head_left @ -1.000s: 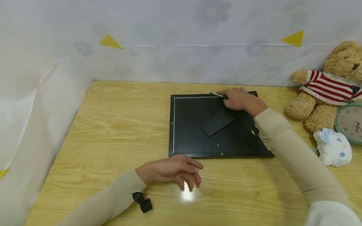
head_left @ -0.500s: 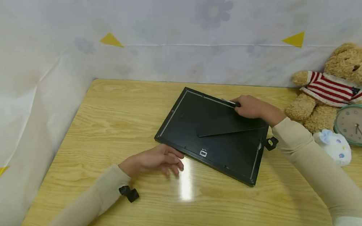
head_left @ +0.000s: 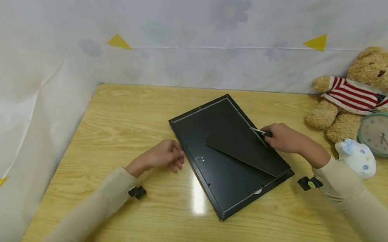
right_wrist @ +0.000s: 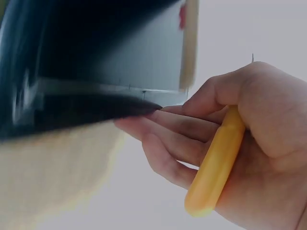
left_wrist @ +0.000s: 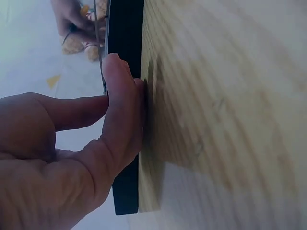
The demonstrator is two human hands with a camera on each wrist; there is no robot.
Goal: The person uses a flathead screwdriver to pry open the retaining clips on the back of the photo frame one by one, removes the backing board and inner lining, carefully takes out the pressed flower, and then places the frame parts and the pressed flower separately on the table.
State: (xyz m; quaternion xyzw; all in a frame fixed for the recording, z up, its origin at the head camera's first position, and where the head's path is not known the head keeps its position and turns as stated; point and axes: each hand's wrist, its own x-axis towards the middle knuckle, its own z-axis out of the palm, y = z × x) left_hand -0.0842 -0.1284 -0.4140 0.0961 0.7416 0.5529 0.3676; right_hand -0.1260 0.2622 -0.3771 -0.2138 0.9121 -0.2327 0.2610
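A black picture frame lies face down and turned at an angle on the wooden table, its black stand slightly raised from the backing. My right hand holds a screwdriver; the metal shaft shows in the head view and the yellow handle crosses the palm in the right wrist view. That hand's fingertips are at the frame's right edge. On the opposite side, my left hand rests its loosely bent fingers against the frame's edge, with the thumb near the top of the edge in the left wrist view.
At the right stand a teddy bear in a striped sweater, a green clock and a small white plush. A white patterned cloth with yellow triangles hangs behind the table.
The picture frame has turned clockwise on the table. My right hand has moved right and nearer with the screwdriver; my left hand has shifted left and slightly farther away, along the frame's edge.
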